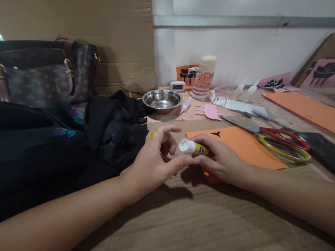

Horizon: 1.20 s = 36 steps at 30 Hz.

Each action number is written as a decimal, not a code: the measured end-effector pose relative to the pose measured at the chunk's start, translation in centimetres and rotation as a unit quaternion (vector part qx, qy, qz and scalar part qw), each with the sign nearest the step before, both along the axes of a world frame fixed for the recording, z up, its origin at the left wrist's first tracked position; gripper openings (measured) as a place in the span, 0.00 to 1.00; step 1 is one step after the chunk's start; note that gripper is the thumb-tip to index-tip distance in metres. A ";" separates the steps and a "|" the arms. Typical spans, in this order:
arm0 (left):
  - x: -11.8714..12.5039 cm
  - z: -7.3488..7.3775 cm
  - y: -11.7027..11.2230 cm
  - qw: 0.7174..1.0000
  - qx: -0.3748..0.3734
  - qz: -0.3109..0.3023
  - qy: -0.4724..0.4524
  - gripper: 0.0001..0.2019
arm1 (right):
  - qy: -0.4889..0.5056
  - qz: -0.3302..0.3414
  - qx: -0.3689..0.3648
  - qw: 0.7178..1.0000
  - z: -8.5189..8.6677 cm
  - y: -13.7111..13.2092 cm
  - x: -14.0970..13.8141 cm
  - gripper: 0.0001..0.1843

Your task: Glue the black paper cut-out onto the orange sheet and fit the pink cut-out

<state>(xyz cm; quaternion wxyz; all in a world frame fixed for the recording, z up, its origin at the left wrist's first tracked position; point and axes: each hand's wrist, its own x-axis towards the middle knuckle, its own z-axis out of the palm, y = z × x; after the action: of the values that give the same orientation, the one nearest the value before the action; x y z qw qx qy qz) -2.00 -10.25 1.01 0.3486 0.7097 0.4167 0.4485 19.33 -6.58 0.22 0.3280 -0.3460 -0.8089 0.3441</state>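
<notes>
While the right hand point(224, 161) grips the glue stick point(193, 147), the left hand point(151, 156) cups loosely near its white end

Glue stick's held over the left edge of an orange sheet point(246, 145), long axis running crosswise, white end aimed at the left hand. Right hand is nearer, wrapped around the yellow barrel, hiding part of it. Left looks released, fingers curled, nothing in them that I see; thumb tips seem to meet, contact unsure from my feed. Around: black cutout point(216, 134) on the sheet, scissors point(258, 131) right, metal bowl point(163, 109) beyond, black cloth point(112, 134) crowding the left.
</notes>
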 end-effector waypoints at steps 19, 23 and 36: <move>0.6 1.1 -1.5 0.996 0.046 0.048 -0.066 0.10 | 0.010 0.037 0.072 0.997 -0.7 1.0 1.5 0.18; 1.0 1.6 -2.1 0.996 0.020 0.017 -0.088 0.11 | -0.010 0.010 0.107 0.994 -0.6 0.9 0.8 0.14; 1.0 2.3 -2.0 0.994 -0.030 0.002 -0.105 0.12 | -0.040 0.043 0.147 0.987 -0.1 0.1 0.2 0.10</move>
<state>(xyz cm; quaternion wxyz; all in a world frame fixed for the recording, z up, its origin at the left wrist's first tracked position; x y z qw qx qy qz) -0.97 -12.30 3.31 0.4109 0.6472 0.3924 0.5083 19.52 -6.51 0.11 0.3274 -0.2721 -0.8775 0.2209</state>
